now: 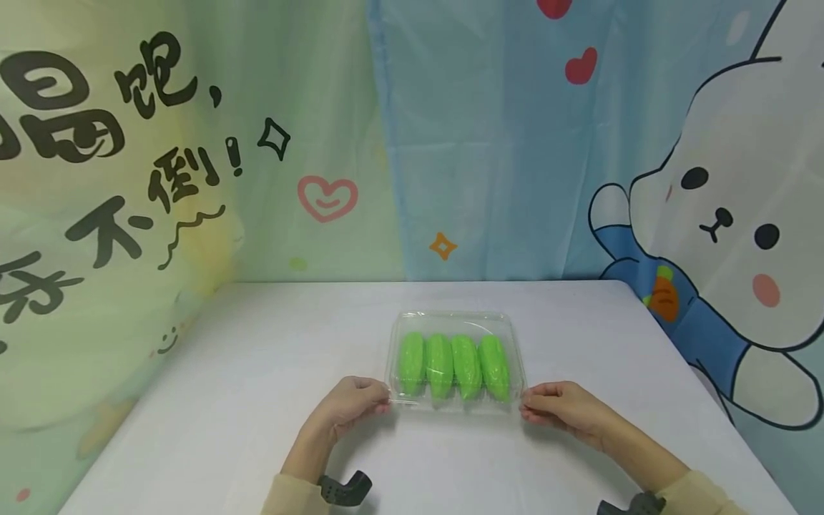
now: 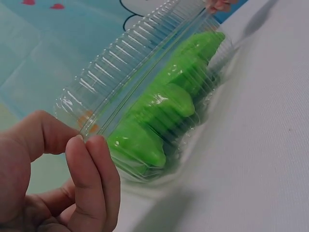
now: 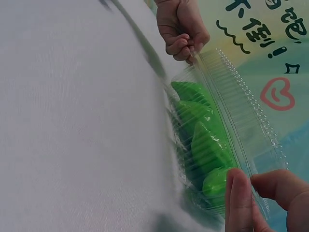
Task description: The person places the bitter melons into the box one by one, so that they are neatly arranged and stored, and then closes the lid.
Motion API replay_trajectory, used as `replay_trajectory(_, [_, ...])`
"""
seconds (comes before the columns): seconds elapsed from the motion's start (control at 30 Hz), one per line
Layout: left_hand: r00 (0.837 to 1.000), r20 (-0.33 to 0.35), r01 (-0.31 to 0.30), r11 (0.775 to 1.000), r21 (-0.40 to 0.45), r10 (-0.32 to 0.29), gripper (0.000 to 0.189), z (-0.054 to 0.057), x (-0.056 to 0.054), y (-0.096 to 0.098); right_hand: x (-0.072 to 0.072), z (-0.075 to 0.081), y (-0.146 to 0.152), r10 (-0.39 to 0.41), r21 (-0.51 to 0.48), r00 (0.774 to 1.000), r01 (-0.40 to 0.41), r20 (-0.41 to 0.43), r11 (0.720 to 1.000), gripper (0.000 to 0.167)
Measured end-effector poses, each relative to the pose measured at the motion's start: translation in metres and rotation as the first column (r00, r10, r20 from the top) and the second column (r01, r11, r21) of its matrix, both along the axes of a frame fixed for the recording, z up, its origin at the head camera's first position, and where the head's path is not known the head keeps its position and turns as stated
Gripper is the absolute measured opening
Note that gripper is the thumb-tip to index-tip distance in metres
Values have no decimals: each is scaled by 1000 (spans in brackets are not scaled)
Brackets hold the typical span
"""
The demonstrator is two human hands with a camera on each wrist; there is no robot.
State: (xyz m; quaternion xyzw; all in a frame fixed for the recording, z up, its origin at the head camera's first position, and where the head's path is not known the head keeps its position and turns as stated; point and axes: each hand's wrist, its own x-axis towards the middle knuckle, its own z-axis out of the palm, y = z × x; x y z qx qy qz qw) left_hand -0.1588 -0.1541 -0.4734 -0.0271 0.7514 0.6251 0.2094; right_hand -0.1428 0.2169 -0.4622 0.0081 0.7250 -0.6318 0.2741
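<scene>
A clear plastic clamshell box [image 1: 453,322] with its lid down sits near the middle of the white table. Inside lie several bright green, elongated, ridged pieces [image 1: 440,365] side by side in a row; their kind is not plain. My left hand [image 1: 352,402] pinches the box's rim at the near left corner, thumb against fingers, as the left wrist view confirms. At the near right corner my right hand [image 1: 566,409] pinches the same rim [image 3: 231,130]. Both wrist views show the green pieces [image 2: 154,101] through the ribbed clear walls.
The white table [image 1: 257,343] stretches out around the box. Behind it hangs a curtain [image 1: 476,164] printed with hearts, lettering and a white cartoon animal. A dark band [image 1: 347,489] sits on the left wrist, another [image 1: 634,505] on the right.
</scene>
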Motion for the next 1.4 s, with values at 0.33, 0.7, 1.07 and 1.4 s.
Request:
replay_trajectory(0.33, [1000,10,2,1000,10,-2,34,-1,0,-1,2,2,-3,-39,-27,999,40,37,999,43])
replay_trajectory(0.7, [1000,3,-24,1000,15,24,37,1,-1,-1,4,3,-4,-30,-100,998,35,51,994,44])
replay_trajectory(1.07, [1000,7,-30,999,15,30,38,-4,-1,-1,4,-2,-7,-54,-78,997,58,46,995,46])
replay_trajectory(1.4, [1000,16,-26,999,31,26,41,-8,-1,-2,5,-2,-9,-63,-40,998,63,16,997,40])
